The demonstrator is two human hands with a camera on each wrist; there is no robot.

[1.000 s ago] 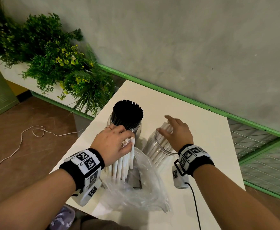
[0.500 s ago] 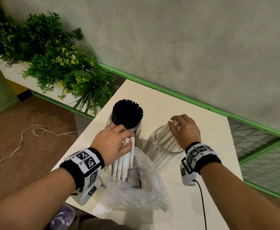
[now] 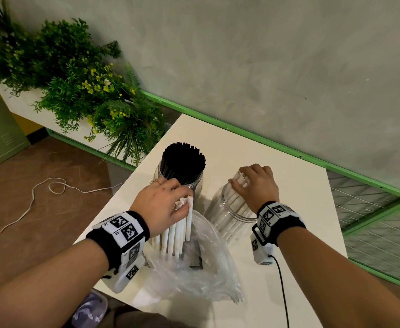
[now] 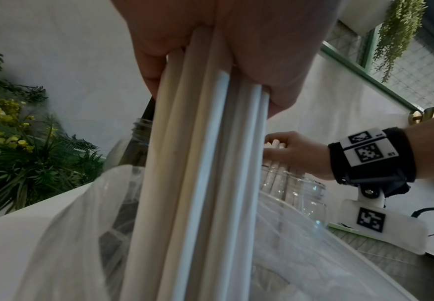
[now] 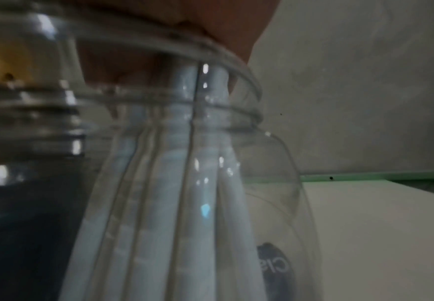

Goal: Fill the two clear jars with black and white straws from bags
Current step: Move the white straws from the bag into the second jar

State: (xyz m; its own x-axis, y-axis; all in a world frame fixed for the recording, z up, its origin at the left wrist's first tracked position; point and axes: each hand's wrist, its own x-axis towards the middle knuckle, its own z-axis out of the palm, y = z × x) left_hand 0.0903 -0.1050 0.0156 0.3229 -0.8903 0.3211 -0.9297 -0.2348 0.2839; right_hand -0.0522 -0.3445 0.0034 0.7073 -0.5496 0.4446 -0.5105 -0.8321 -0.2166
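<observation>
A left hand (image 3: 163, 204) grips a bundle of white straws (image 3: 175, 235) upright over a clear plastic bag (image 3: 201, 268), while the right hand (image 3: 257, 185) curls round white straws in the tilted right jar (image 3: 227, 216) on the table (image 3: 277, 166). The left jar (image 3: 197, 183) already stands packed with black straws (image 3: 182, 159); the white jar appears only partly filled, the held bundle yet to go in.

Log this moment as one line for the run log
left hand grips white straw bundle over bag | right hand grips straws in second jar | black jar full
</observation>
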